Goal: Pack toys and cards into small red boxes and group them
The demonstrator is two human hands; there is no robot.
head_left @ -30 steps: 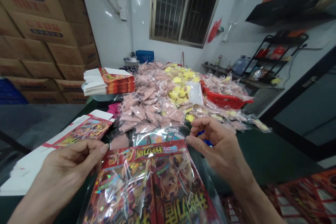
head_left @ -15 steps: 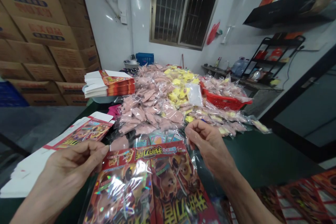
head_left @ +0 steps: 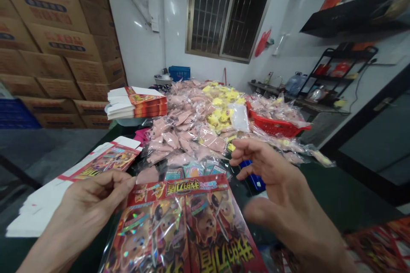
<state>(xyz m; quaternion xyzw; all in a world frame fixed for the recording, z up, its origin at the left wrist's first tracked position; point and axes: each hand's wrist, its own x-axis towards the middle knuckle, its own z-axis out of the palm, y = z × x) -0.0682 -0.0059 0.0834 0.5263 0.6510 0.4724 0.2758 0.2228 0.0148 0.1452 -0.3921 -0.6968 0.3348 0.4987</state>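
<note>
**My bare left hand (head_left: 92,202) pinching, my bare right hand (head_left: 282,185) spread**

Red, glossy, rectangular printed packet in clear plastic (head_left: 208,222) lies right in front of me, low centre, between my hands. Left thumb and index finger pinch its far left corner. Right fingers are parted, thumb well away from them, nothing gripped; they hover beyond its right edge, near a shiny blue flat object (head_left: 254,178).

Writing: big yellow Chinese characters on the packet, seemingly 我的刀盾; smaller print unreadable. Teal printed cards (head_left: 194,170) sit just past its far edge, text too small. Flat white-and-red printed card boxes (head_left: 110,163) at left carry similar yellow lettering, partly covered by my left hand. Brown cardboard cartons (head_left: 60,42) behind show red characters and dark blue oval labels, too blurred to read. Ahead: heaped pink soft pieces in clear bags (head_left: 179,138), unlabelled as far as I can see.
</note>
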